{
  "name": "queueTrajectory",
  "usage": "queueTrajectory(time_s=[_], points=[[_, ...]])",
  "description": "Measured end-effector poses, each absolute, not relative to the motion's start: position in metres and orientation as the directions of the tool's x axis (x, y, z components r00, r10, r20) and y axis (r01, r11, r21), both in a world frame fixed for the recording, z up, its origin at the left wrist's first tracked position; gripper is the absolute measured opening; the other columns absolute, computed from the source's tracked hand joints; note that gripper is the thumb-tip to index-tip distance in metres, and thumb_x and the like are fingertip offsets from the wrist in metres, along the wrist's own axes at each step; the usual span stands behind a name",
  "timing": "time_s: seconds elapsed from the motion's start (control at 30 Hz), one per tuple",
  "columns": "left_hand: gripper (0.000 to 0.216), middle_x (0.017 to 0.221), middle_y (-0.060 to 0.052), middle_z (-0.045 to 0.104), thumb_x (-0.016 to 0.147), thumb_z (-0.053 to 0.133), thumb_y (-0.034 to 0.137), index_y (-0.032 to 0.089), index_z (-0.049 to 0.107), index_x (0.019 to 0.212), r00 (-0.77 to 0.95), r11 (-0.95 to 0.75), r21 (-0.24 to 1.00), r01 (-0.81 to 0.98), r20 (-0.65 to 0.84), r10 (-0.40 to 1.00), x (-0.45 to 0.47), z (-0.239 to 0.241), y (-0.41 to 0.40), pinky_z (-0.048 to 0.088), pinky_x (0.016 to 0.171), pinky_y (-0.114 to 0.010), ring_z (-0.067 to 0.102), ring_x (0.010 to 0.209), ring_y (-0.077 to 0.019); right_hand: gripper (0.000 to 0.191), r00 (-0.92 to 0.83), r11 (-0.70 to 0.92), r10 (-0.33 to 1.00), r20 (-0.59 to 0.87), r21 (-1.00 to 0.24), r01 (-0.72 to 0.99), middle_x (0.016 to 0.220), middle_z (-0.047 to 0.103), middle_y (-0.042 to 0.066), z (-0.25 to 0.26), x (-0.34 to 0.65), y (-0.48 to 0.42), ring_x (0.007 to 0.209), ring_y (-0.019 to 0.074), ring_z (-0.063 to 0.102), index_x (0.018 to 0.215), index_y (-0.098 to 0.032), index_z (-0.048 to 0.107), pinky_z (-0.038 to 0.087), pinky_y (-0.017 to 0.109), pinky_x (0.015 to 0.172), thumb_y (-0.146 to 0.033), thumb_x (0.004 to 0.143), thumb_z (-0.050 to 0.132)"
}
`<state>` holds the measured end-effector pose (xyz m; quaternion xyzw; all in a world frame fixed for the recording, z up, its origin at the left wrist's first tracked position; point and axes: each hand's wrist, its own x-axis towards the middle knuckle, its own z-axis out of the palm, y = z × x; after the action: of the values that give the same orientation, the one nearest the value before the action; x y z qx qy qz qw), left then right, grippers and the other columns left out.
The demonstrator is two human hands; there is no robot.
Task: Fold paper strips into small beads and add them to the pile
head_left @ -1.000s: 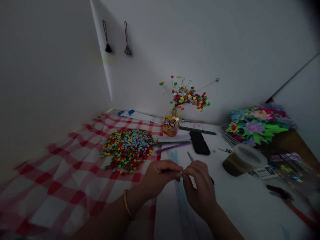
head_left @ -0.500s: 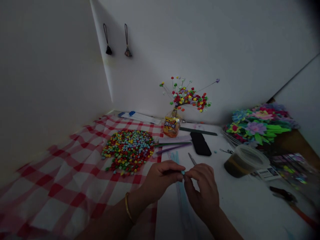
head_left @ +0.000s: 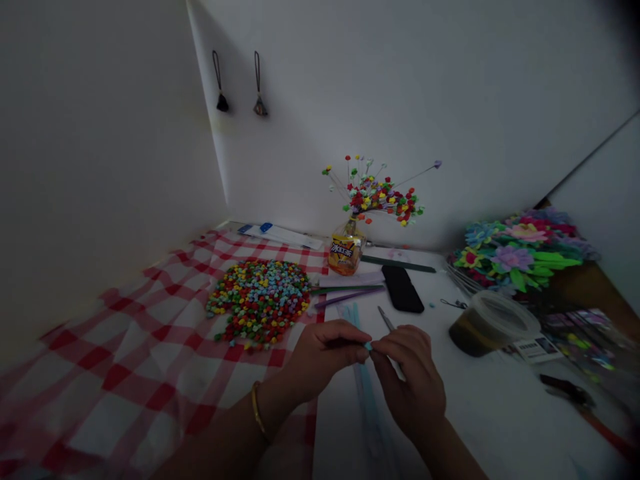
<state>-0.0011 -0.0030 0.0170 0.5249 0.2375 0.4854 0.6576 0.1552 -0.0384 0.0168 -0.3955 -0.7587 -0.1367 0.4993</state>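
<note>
A tiny light-blue folded paper star [head_left: 369,346] sits between the fingertips of both hands. My left hand [head_left: 325,353], with a gold bangle on its wrist, pinches it from the left. From the right, my right hand [head_left: 413,373] pinches it too, thumb and forefinger closed. Below the hands lie light-blue paper strips [head_left: 367,393] on the white table. A slim metal tool [head_left: 385,318] lies just behind my right hand, partly hidden by it. To the left, a heap of small colourful paper stars [head_left: 265,300] rests on the red-checked cloth [head_left: 125,373].
A bottle [head_left: 345,252] holds star-tipped stems behind the hands. A black phone [head_left: 403,289] lies in front of it. On the right are a plastic tub [head_left: 493,323], fuzzy craft flowers [head_left: 520,250] and pliers [head_left: 567,389]. Purple strips [head_left: 350,295] lie near the bottle.
My right hand has shifted slightly right and down, its fingers turned a little. More of the blue star shows between the fingertips. The whole view has moved slightly.
</note>
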Motion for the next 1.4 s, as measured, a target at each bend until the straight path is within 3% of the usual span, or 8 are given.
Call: queueTrajectory(time_s=[0.2,0.47,0.57,0.77,1.07,1.23,1.4], points=[[0.016,0.061,-0.001,0.065,0.058,0.077,0.017,0.014,0.071,0.072,0.383,0.064,0.902,-0.427,0.117,0.916,0.002,0.0152,-0.0054,0.049,0.057,-0.023,0.059,0.055,-0.0105,0.012,-0.186,0.644,0.459,0.869,-0.181,0.744,0.069,0.062,0.001,0.0192,0.1528,-0.04,0.066,0.0158,0.057,0.081,-0.019,0.058,0.043,0.04,0.076,-0.008,0.077,0.059],[0.007,0.068,-0.004,0.067,0.063,0.073,0.014,0.016,0.073,0.07,0.366,-0.156,0.944,-0.292,0.261,0.893,-0.0013,0.0149,-0.003,0.048,0.058,-0.023,0.06,0.062,-0.0123,0.017,-0.261,0.715,0.487,0.833,-0.21,0.667,0.07,0.058,0.003,0.0176,0.1549,-0.0376,0.071,0.0178,0.053,0.081,-0.018,0.054,0.046,0.04,0.072,-0.003,0.075,0.054],[0.007,0.064,-0.003,0.066,0.063,0.072,0.013,0.015,0.073,0.07,0.418,-0.102,0.956,-0.276,0.215,0.882,-0.0023,0.0161,-0.0016,0.048,0.057,-0.022,0.059,0.058,-0.0111,0.017,-0.293,0.738,0.493,0.819,-0.216,0.639,0.07,0.058,0.003,0.0178,0.1563,-0.0368,0.07,0.0174,0.052,0.082,-0.018,0.054,0.046,0.04,0.071,-0.003,0.074,0.056],[0.017,0.064,-0.002,0.068,0.057,0.077,0.014,0.015,0.072,0.073,0.364,0.072,0.918,-0.39,0.082,0.928,0.004,0.0126,-0.0042,0.052,0.061,-0.025,0.063,0.06,-0.0134,0.018,-0.186,0.673,0.443,0.877,-0.188,0.715,0.065,0.058,0.001,0.0217,0.1514,-0.0402,0.064,0.0166,0.053,0.08,-0.019,0.056,0.045,0.037,0.066,-0.004,0.072,0.061],[0.012,0.067,-0.004,0.068,0.055,0.076,0.008,0.014,0.072,0.064,0.35,-0.063,0.934,-0.351,0.193,0.916,-0.0011,0.0161,-0.0007,0.05,0.059,-0.021,0.062,0.063,-0.0121,0.015,-0.251,0.694,0.473,0.844,-0.181,0.697,0.064,0.06,0.001,0.0232,0.1517,-0.0403,0.066,0.0162,0.054,0.077,-0.018,0.056,0.045,0.036,0.067,-0.004,0.073,0.06],[0.013,0.061,-0.002,0.068,0.056,0.076,0.009,0.014,0.072,0.068,0.419,0.071,0.911,-0.407,0.117,0.901,-0.0008,0.0158,-0.0013,0.051,0.058,-0.021,0.063,0.058,-0.0119,0.015,-0.204,0.705,0.481,0.852,-0.239,0.668,0.067,0.06,0.002,0.0228,0.1503,-0.0413,0.067,0.0161,0.054,0.079,-0.018,0.057,0.045,0.036,0.069,-0.004,0.074,0.06],[0.012,0.058,-0.002,0.068,0.057,0.076,0.011,0.013,0.072,0.068,0.412,0.116,0.884,-0.452,0.092,0.907,0.0013,0.0155,-0.0028,0.051,0.059,-0.021,0.063,0.057,-0.0116,0.013,-0.2,0.656,0.466,0.862,-0.185,0.732,0.066,0.059,0.002,0.0221,0.1496,-0.0421,0.065,0.0162,0.054,0.079,-0.018,0.057,0.043,0.037,0.07,-0.007,0.075,0.06]])
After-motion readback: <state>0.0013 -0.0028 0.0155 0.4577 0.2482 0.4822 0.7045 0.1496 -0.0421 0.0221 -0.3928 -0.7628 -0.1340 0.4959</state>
